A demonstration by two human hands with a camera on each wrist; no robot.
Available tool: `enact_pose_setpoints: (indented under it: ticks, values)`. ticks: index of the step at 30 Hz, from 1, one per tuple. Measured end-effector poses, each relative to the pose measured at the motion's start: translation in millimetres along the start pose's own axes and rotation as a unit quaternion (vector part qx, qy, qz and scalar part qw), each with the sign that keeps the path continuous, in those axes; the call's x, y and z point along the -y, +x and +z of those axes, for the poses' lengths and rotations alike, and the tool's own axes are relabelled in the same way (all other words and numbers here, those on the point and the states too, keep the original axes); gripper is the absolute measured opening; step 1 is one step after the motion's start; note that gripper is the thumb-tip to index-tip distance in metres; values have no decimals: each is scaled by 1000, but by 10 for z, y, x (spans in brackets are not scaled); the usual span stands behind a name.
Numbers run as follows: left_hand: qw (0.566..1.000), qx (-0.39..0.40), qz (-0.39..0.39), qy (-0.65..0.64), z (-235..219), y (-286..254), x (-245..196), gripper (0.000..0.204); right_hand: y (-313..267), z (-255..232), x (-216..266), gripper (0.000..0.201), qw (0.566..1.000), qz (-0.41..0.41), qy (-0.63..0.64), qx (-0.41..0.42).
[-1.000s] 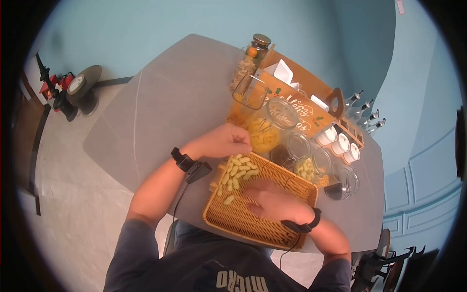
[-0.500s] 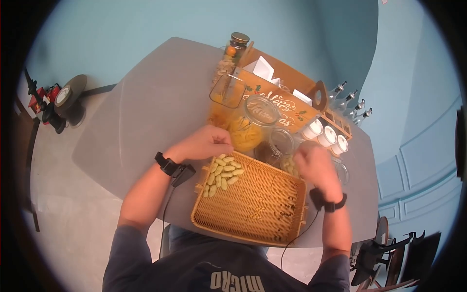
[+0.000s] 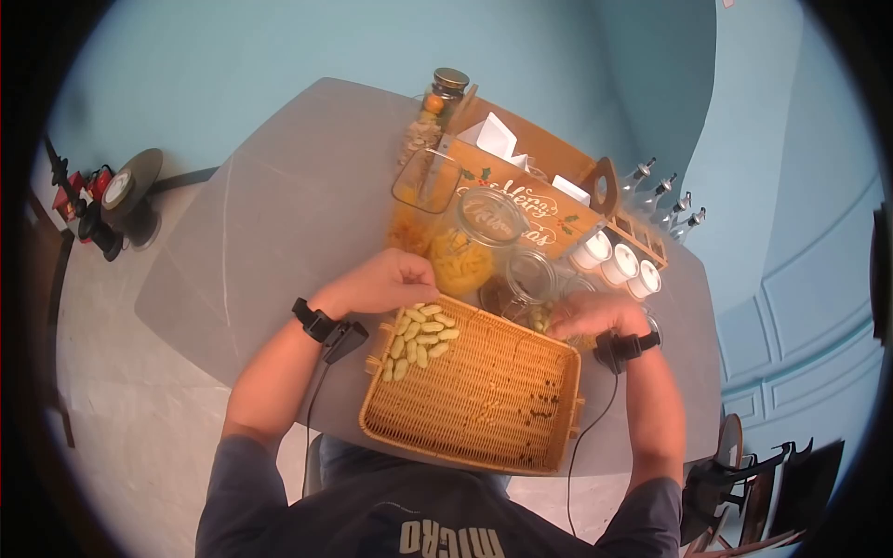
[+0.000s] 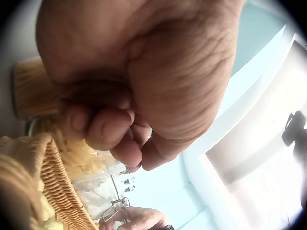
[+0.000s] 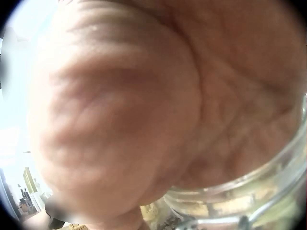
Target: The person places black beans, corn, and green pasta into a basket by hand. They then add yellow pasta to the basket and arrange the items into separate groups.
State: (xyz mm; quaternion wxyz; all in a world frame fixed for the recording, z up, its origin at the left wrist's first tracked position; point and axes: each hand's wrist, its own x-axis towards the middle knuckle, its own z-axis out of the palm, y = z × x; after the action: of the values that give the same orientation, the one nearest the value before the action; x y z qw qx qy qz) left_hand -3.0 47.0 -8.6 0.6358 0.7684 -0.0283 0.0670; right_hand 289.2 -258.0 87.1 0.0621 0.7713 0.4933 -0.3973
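My left hand stays by the far left corner of the wicker basket, its fingers loosely curled and nothing visible in them. Peanuts in their shells lie in that corner of the basket. Farther right in it are dark beans and a few small yellow grains. My right hand is at a glass jar behind the basket. In the right wrist view my palm covers the mouth of this clip-top jar, which has pale pieces inside; my fingers are hidden.
Behind the basket stand a jar of yellow pasta with its lid up and another open jar. Farther back are a wooden Christmas crate, a tall filled jar, white-lidded pots and oil bottles. The grey table spreads left.
My right hand has gone from inside the basket to the jar behind it and come lower there. My left hand keeps its place by the corner. The head view has shifted.
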Motion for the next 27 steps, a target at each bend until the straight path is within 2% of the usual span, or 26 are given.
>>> enact_pose_setpoints:
  ticks: [3, 7, 9, 12, 15, 17, 21, 24, 27]
  values:
    - [1000, -3, 5, 6, -6, -3, 25, 14, 67, 101, -131, 64, 999, -26, -1, -38]
    - [1000, 0, -7, -15, -17, -14, -3, 14, -117, 234, 268, 59, 981, 48, -7, -188]
    - [1000, 0, -2, -15, -25, -14, -18, 14, -141, 355, 343, 56, 954, 62, -49, -288]
    - [1000, -2, 11, 1, -22, -9, 1, 15, -92, 486, 274, 51, 926, 75, -17, -370]
    - [1000, -5, 12, 17, -23, -9, 5, 19, -43, 603, 222, 49, 876, 28, 34, -480]
    - [1000, -7, 7, 21, -22, -9, -7, 23, -8, 644, 175, 49, 850, 16, 59, -524]
    - [1000, -8, 13, 18, -22, -12, -27, 23, -9, 633, 103, 48, 791, -6, 53, -609]
    - [1000, -4, 14, 9, -29, -18, -45, 21, -138, 531, 259, 46, 763, -29, 37, -644]
    - [1000, -1, 21, 2, -18, -10, -7, 18, -189, 560, 642, 45, 792, -80, 140, -588]
